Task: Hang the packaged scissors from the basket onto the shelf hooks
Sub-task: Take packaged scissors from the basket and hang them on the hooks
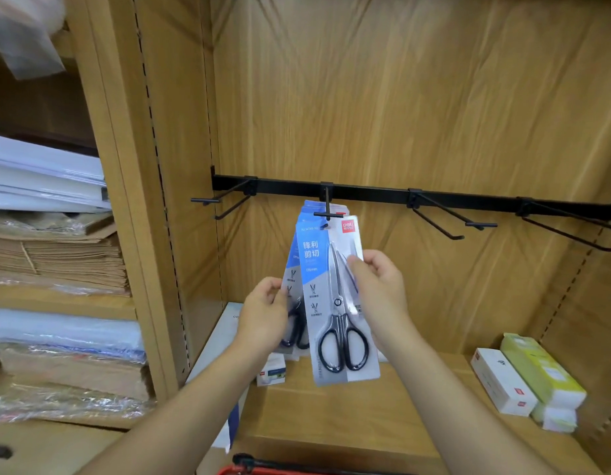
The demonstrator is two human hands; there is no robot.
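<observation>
A blue-and-white pack of black-handled scissors [335,296] hangs at the middle hook [328,209] of a black rail [372,194], in front of other scissor packs [292,269] on the same hook. My right hand [379,286] pinches the front pack's right edge. My left hand [262,315] holds the left edge of the packs behind it. The front pack tilts slightly, its lower end toward me. A red basket rim [242,469] with a black handle shows at the bottom edge.
Bare hooks stick out from the rail at the left [214,202], the right [468,224] and the far right [571,231]. White and yellow boxes [523,375] lie on the wooden shelf at right, a small box [271,370] under the packs. Paper stacks [57,255] fill the left bay.
</observation>
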